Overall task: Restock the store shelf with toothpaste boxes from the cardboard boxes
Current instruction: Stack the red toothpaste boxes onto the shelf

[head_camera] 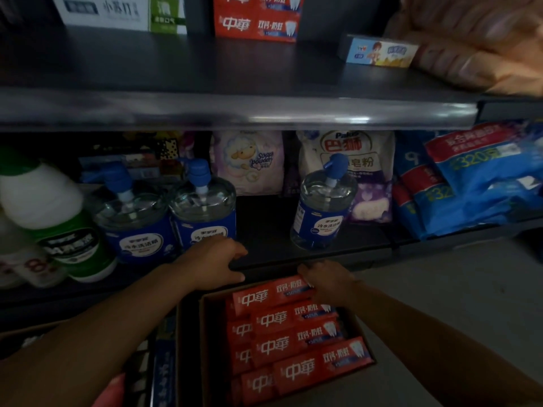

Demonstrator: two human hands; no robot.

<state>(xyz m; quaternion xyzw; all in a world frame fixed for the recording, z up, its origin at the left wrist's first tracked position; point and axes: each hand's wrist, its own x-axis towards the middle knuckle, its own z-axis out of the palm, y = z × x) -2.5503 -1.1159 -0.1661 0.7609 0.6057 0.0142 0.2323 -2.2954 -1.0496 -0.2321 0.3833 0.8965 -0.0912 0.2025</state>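
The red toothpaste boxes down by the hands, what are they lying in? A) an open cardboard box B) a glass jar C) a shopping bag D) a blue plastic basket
A: the red toothpaste boxes lie packed in rows inside an open cardboard box below the shelf, and the right hand touches the top one.

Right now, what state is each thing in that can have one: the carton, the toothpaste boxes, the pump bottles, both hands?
cardboard box: open, on the floor, filled with red toothpaste boxes.
top toothpaste box: tilted, far end held by the right hand.
left hand: fingers loosely curled, holding nothing, at the lower shelf edge.
pump bottles: upright, capped.
red toothpaste stack: already on the upper shelf.
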